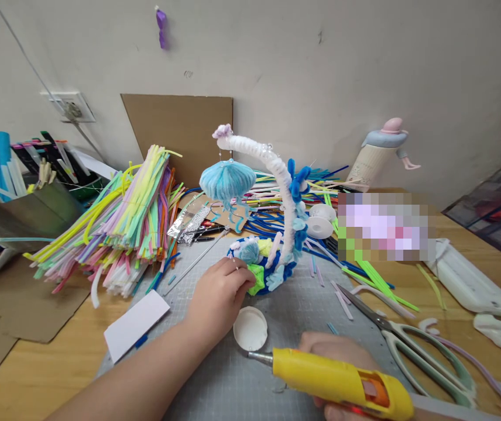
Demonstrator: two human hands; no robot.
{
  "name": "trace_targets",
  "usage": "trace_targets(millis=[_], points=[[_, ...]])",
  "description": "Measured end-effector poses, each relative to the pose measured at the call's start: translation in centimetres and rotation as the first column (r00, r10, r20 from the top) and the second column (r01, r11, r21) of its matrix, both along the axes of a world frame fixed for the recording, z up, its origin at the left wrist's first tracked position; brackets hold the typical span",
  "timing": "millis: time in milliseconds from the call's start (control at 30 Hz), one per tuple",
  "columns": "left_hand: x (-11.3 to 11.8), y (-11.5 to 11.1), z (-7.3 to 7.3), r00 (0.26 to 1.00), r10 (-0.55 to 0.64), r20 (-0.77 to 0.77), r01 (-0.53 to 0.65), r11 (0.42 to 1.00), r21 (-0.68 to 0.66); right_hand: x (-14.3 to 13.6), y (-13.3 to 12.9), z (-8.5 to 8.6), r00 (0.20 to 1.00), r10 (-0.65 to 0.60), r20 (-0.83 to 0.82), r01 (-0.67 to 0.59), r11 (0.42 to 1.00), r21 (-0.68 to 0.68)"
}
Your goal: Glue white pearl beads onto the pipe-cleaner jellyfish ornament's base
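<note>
— Nearest the camera lies the yellow glue gun [333,380]. How are you holding it?

— Your right hand [336,349] is wrapped around it, fingers closed on the handle, though the gun's body hides much of them. Its metal tip points left, away from those fingers, and appears at the near rim of the white lid [250,328].

— And what are your left fingers doing?

— Your left hand [222,286] is curled, its fingertips touching the bright green piece [257,279] on the blue base [272,262]. Whether they pinch that piece or only press it, I cannot tell; the hand covers the contact.

— Where is the rest of your ornament?

— Just beyond your left fingertips. The fuzzy white arch [283,181] rises from the base on their right and bends over to the left, and the light blue jellyfish [227,180] hangs from its end, above your left hand.

— What else is around your fingers?

— The lid sits on the gray mat [303,310], just below your left fingertips. The scissors [382,323] lie to the right of your right fingers. A white card [136,325] is left of your left hand, with a big bundle of fuzzy sticks [136,216] farther back.
</note>
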State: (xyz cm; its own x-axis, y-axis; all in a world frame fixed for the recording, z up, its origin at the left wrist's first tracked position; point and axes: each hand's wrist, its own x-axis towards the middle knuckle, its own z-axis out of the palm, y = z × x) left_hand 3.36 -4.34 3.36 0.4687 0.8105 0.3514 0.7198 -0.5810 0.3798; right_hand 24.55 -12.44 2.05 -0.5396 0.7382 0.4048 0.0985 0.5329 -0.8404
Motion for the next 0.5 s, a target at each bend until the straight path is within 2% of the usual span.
trace_targets(millis=[167, 300, 400, 500], points=[[0.0, 0.0, -0.1, 1.0, -0.005, 0.007, 0.005, 1.0, -0.007, -0.1, -0.3, -0.1, 1.0, -0.013, -0.016, 0.013, 1.0, -0.019], [-0.3, -0.5, 0.8, 0.997, 0.002, 0.071, 0.0, 1.0, -0.031, -0.3, -0.4, -0.5, 0.998, -0.029, -0.055, 0.028, 0.999, -0.033], [-1.0, -1.5, 2.2, 0.999, 0.028, 0.046, -0.021, 0.991, -0.134, -0.3, -0.2, -0.3, 0.998, -0.017, -0.066, 0.014, 0.999, -0.042], [-1.8, -2.8, 3.3, 0.999, 0.023, -0.032, -0.032, 0.953, -0.3, -0.2, 0.1, 0.3, 0.999, -0.007, -0.053, 0.004, 0.999, -0.051]])
